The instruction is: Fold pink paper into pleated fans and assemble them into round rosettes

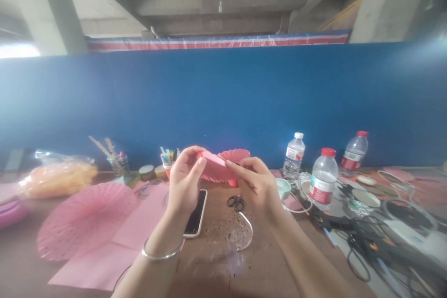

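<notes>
A folded strip of pink paper (216, 167) with a jagged lower edge is held up over the table. My left hand (185, 184) pinches its left end between thumb and fingers, and a silver bangle circles that wrist. The right end is gripped by the fingers of my right hand (256, 181). Behind the strip shows more pink paper with a scalloped edge (239, 153); whether the two are joined I cannot tell. Below the hands lie black-handled scissors (235, 202) and a phone (199, 214), partly covered by my left forearm.
At left, a round pleated pink fan (87, 219) rests by flat pink sheets (94, 265). A plastic bag (59, 179) and a pen cup (168, 170) stand behind. On the right are several bottles (323, 179), a small green fan (283, 188) and tangled black cables (356, 237). A blue partition (223, 93) closes the back.
</notes>
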Available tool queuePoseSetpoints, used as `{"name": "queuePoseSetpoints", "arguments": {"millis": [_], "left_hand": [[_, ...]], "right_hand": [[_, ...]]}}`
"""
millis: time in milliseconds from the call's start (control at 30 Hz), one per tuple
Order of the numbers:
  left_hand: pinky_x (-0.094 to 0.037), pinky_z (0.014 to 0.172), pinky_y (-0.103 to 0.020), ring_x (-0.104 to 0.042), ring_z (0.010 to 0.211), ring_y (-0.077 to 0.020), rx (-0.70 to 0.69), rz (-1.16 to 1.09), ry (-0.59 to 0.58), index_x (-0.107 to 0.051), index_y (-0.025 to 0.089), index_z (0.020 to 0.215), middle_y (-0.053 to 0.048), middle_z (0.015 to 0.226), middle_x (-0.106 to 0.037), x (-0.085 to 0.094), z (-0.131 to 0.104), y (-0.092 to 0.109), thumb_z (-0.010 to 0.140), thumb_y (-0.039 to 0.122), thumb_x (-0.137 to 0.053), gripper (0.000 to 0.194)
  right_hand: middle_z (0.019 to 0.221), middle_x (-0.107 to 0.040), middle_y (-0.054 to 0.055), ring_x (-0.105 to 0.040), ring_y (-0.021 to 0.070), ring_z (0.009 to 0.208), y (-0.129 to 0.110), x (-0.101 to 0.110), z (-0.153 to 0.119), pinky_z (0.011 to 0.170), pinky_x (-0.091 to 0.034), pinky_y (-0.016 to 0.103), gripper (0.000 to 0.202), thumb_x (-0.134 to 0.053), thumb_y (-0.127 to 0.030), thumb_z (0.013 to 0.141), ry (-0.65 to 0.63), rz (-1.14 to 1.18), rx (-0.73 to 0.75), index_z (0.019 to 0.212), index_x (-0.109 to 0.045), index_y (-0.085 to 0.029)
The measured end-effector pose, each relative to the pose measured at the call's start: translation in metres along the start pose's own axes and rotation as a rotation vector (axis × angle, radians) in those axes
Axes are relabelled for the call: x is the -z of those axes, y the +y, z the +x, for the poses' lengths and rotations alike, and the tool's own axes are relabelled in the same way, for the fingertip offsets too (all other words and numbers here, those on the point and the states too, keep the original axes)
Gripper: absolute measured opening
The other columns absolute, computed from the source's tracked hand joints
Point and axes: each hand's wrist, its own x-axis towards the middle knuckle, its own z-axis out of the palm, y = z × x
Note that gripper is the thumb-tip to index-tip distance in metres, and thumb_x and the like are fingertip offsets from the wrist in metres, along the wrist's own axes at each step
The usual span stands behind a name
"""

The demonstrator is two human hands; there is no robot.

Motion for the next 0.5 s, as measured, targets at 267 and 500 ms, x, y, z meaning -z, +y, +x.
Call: {"name": "queuePoseSetpoints", "arguments": {"millis": [267, 500], "left_hand": [[-0.049, 0.073, -0.030, -0.060, 0.085, -0.0170, -0.069, -0.018, -0.010, -0.059, 0.020, 0.091, -0.005, 0.090, -0.062, -0.0008, 0.0003, -0.0003, 0.073, 0.023, -0.064, 0.019], [-0.051, 0.069, -0.028, -0.062, 0.077, -0.0167, -0.055, 0.094, -0.029, -0.062, 0.017, 0.086, -0.006, 0.083, -0.066, -0.0013, -0.0021, 0.0014, 0.067, 0.021, -0.069, 0.020]], "right_hand": [[0.090, -0.053, 0.004, -0.051, 0.0157, 0.080, -0.0006, -0.0004, -0.0004, 0.071, -0.046, 0.034, 0.036, -0.045, -0.012, 0.085, -0.011, -0.010, 0.008, 0.112, -0.059, -0.032], [0.094, -0.057, 0.006, -0.054, 0.0169, 0.085, -0.0098, 0.0026, 0.0039, 0.072, -0.046, 0.032, 0.031, -0.053, -0.015, 0.082, 0.000, 0.037, 0.012, 0.112, -0.057, -0.023]]}}
